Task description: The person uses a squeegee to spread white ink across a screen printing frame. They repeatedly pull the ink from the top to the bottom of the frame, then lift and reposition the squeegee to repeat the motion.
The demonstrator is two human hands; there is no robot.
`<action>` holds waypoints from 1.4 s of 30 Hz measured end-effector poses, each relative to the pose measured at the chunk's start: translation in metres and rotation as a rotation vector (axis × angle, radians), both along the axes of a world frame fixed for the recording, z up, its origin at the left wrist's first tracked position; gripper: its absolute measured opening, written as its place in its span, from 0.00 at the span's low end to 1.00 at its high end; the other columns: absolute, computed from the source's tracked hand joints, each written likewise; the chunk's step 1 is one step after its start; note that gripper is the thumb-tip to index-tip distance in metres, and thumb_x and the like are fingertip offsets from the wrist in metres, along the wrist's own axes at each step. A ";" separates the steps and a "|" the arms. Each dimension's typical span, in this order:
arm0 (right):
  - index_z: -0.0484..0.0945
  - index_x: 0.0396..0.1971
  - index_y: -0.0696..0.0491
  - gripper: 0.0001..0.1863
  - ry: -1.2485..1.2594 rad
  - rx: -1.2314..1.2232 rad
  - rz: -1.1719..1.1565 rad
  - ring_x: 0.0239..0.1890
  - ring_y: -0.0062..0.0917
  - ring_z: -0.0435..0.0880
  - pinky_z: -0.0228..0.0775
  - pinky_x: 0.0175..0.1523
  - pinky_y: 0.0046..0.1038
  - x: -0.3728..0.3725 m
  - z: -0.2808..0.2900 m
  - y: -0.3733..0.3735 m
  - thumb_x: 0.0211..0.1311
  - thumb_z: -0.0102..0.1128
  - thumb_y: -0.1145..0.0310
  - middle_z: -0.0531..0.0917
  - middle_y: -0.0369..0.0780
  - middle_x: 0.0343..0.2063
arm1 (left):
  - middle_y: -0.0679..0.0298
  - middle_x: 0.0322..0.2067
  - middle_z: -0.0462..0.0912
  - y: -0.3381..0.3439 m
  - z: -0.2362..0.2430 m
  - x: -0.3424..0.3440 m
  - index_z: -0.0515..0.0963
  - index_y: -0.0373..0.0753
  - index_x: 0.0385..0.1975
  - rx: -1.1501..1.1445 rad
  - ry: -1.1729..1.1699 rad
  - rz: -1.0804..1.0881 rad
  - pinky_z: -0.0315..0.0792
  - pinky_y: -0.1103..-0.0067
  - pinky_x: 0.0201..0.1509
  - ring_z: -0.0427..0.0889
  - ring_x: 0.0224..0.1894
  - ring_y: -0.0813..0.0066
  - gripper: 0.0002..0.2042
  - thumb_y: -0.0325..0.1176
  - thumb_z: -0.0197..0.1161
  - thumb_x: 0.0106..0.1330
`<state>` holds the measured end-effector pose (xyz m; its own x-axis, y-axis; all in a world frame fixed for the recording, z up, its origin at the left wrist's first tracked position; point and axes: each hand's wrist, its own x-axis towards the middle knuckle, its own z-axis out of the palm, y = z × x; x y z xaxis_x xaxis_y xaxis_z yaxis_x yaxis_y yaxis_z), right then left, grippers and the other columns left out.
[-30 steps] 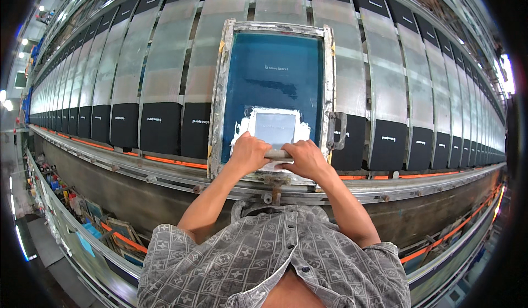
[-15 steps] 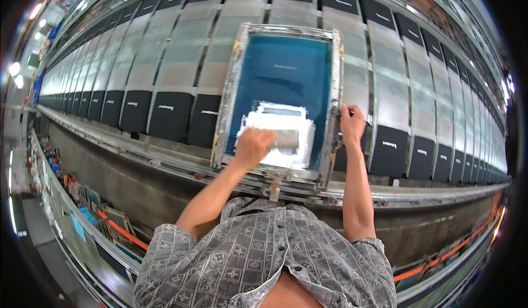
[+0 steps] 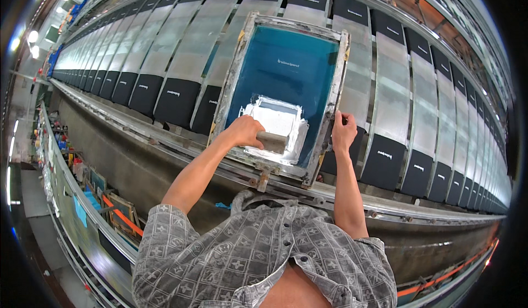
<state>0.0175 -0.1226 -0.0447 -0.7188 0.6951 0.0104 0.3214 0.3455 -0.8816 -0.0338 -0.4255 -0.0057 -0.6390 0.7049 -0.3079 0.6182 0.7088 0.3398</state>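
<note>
A screen printing frame (image 3: 339,66) with blue-green mesh (image 3: 291,44) lies across the long print table in front of me. White ink (image 3: 275,115) is spread over the near part of the mesh. My left hand (image 3: 245,131) is closed round the left end of a squeegee (image 3: 273,142), which sits in the ink near the frame's near end. At the frame's right side rail, my right hand (image 3: 344,130) has its fingers bent together against the edge. Whether it grips the rail itself is hard to make out.
Black fabric pieces with small white prints (image 3: 383,155) lie in rows on pale boards (image 3: 393,93) to both sides. A metal rail (image 3: 379,209) runs along the table's near edge, with a bracket (image 3: 264,179) of the frame over it. Shelving with an orange bar (image 3: 122,215) stands lower left.
The view has turned, so the frame now looks tilted. My left hand and the squeegee remain in the white ink at the near end. My right hand stays by the right rail.
</note>
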 end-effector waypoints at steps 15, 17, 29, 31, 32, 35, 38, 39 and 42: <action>0.80 0.34 0.54 0.18 -0.010 0.613 0.282 0.37 0.42 0.81 0.72 0.43 0.37 -0.031 0.009 -0.010 0.55 0.65 0.53 0.82 0.48 0.32 | 0.56 0.25 0.82 0.035 0.018 -0.093 0.83 0.43 0.27 0.120 0.003 0.034 0.73 0.65 0.41 0.81 0.34 0.55 0.16 0.47 0.72 0.44; 0.81 0.33 0.53 0.18 0.060 0.317 0.571 0.37 0.40 0.82 0.73 0.41 0.37 -0.059 0.042 -0.036 0.54 0.66 0.52 0.82 0.47 0.32 | 0.58 0.26 0.83 0.040 0.019 -0.101 0.83 0.45 0.26 0.115 0.112 0.009 0.73 0.67 0.43 0.81 0.34 0.58 0.15 0.47 0.72 0.43; 0.76 0.25 0.50 0.14 -0.285 0.427 1.053 0.25 0.41 0.81 0.72 0.32 0.41 0.012 0.037 -0.110 0.49 0.69 0.58 0.80 0.43 0.18 | 0.65 0.21 0.82 0.002 0.009 -0.007 0.81 0.50 0.26 0.043 0.065 -0.098 0.69 0.71 0.41 0.82 0.29 0.67 0.10 0.44 0.70 0.46; 0.77 0.27 0.50 0.13 -0.292 0.449 1.033 0.28 0.43 0.82 0.74 0.35 0.42 -0.018 0.037 -0.101 0.47 0.68 0.58 0.81 0.44 0.21 | 0.65 0.23 0.83 0.012 0.008 -0.038 0.81 0.49 0.26 -0.010 0.114 -0.135 0.68 0.71 0.42 0.82 0.30 0.67 0.10 0.44 0.70 0.46; 0.77 0.27 0.50 0.13 -0.288 0.479 1.007 0.29 0.42 0.82 0.74 0.35 0.41 -0.038 0.040 -0.093 0.48 0.68 0.58 0.82 0.45 0.23 | 0.65 0.23 0.83 0.021 0.007 -0.058 0.81 0.49 0.25 0.029 0.117 -0.101 0.67 0.71 0.42 0.81 0.30 0.67 0.08 0.42 0.69 0.47; 0.78 0.26 0.50 0.12 -0.253 0.453 0.923 0.31 0.43 0.82 0.74 0.36 0.41 -0.080 0.045 -0.079 0.50 0.67 0.58 0.82 0.45 0.24 | 0.62 0.20 0.81 0.044 0.014 -0.097 0.80 0.46 0.22 0.092 0.140 -0.044 0.68 0.68 0.42 0.80 0.30 0.61 0.08 0.39 0.70 0.44; 0.78 0.26 0.49 0.11 -0.342 0.450 0.947 0.30 0.42 0.82 0.74 0.35 0.41 -0.059 0.042 -0.084 0.50 0.66 0.59 0.82 0.45 0.23 | 0.64 0.24 0.83 0.035 0.000 -0.076 0.80 0.48 0.22 0.065 0.097 -0.049 0.67 0.71 0.42 0.81 0.30 0.66 0.07 0.40 0.69 0.47; 0.78 0.25 0.49 0.10 -0.396 0.492 0.966 0.29 0.41 0.82 0.74 0.35 0.40 -0.038 0.036 -0.090 0.50 0.67 0.59 0.82 0.45 0.22 | 0.64 0.24 0.83 0.031 0.001 -0.055 0.80 0.48 0.22 -0.006 0.109 -0.057 0.67 0.71 0.41 0.81 0.30 0.66 0.07 0.41 0.69 0.47; 0.77 0.25 0.51 0.13 -0.325 0.388 1.027 0.27 0.41 0.82 0.73 0.34 0.40 0.015 0.033 -0.104 0.49 0.67 0.58 0.80 0.45 0.18 | 0.64 0.23 0.82 0.011 0.001 -0.012 0.81 0.49 0.23 0.037 0.011 -0.078 0.67 0.71 0.42 0.81 0.30 0.65 0.09 0.43 0.69 0.46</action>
